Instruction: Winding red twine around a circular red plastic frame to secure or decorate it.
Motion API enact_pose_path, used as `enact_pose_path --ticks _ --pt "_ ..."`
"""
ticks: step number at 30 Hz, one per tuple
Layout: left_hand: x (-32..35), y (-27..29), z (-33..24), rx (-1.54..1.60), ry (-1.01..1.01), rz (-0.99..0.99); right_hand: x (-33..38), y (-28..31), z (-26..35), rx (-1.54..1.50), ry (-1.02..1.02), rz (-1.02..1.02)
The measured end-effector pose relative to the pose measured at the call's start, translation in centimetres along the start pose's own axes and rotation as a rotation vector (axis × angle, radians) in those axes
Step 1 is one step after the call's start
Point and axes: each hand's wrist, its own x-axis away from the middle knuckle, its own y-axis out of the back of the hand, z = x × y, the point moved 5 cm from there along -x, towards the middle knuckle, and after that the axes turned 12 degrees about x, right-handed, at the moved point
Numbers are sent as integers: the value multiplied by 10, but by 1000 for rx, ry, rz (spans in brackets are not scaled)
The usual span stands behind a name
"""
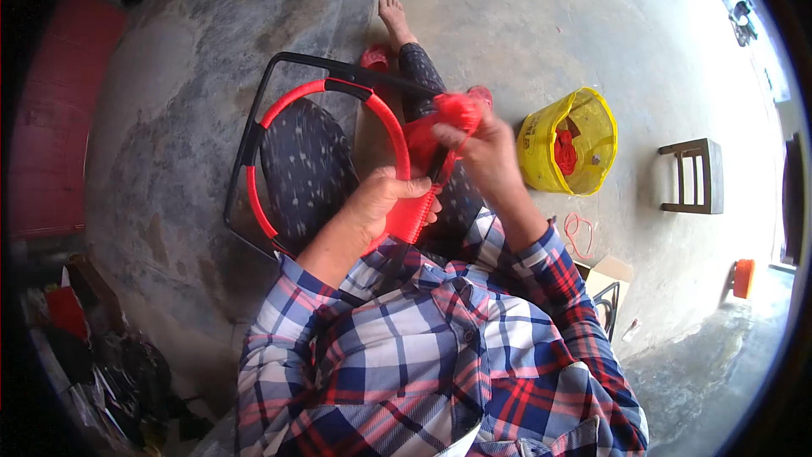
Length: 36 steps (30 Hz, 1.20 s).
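Across my lap lies a black metal frame (255, 123) holding a ring (395, 129) mostly wrapped in red cord, with black stretches between. My left hand (372, 203) is closed around the frame's near right part, where rows of red cord (408, 222) are wound tightly side by side. Just beyond it, my right hand (484, 151) grips a bunched hank of red cord (457, 110) at the frame's right corner. Its fingers are slightly blurred and partly hidden by the hank. Some red material below the hank is partly covered by my hands.
To the right stands a yellow bucket (531, 145) with red cord (565, 151) inside. Farther right is a small wooden stool (712, 176). A loose loop of thin red cord (578, 235) and a cardboard box (612, 269) lie beside my right arm. Dark clutter (114, 364) fills the lower left.
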Motion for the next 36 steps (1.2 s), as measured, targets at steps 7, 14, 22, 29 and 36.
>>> enact_pose_path --ticks 7,14,22,29,36 --pt "9 20 -41 213 -149 -102 26 55 15 289 -172 348" --pt "25 28 -26 259 -174 -153 84 154 -46 -615 -327 -264" --pt "13 30 -15 277 -80 -142 78 150 -78 -322 -445 -373" --pt "3 25 -6 163 -131 -142 55 -4 -30 -13 -413 472" --pt "7 20 -11 279 -106 -108 79 16 -16 410 -108 471"
